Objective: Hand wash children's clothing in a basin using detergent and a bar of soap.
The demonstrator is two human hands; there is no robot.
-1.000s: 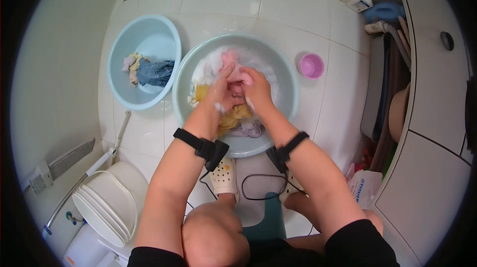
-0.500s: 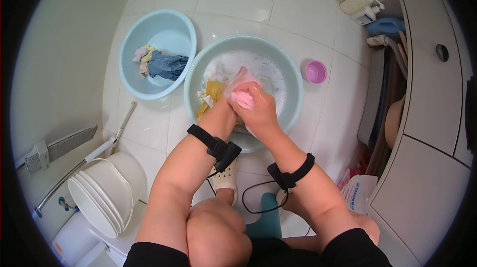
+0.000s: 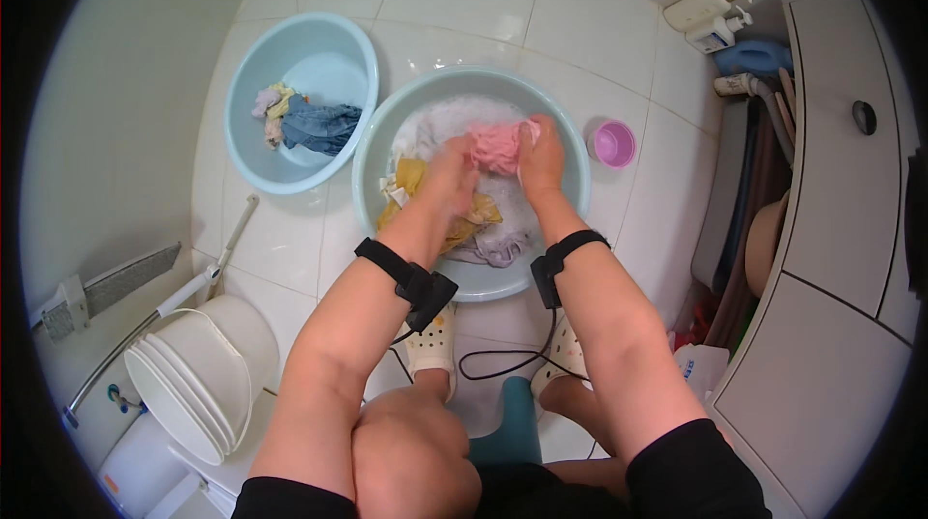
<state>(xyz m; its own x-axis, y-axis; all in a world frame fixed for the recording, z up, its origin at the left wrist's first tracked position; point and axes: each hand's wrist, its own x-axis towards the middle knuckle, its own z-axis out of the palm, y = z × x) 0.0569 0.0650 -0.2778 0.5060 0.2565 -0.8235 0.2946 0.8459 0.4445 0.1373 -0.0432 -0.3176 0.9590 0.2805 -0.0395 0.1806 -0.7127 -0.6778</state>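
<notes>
A bunched pink cloth (image 3: 497,147) is above the suds in a large pale green basin (image 3: 366,157). My right hand (image 3: 543,154) grips its right end, thumb toward me. At the cloth's left end is my left hand (image 3: 452,176), smeared by motion, so its fingers' hold cannot be made out. Under and beside my left hand lies a wet mustard-yellow cloth (image 3: 410,174). Nearer me in the basin, a greyish-lilac cloth (image 3: 498,248) rests partly in the water. White foam (image 3: 435,123) covers the far part of the basin.
Left of the basin stands a light blue tub (image 3: 329,36) with a denim garment (image 3: 319,125) and small pale cloths. A pink cup (image 3: 612,144) sits to the right. White buckets (image 3: 198,374) and a mop (image 3: 208,277) are at left, a grey cabinet (image 3: 836,181) at right.
My hands have moved apart, and the pink cloth, earlier balled up between them, now stretches between them. My right hand has shifted right. The yellow and lilac cloths show more.
</notes>
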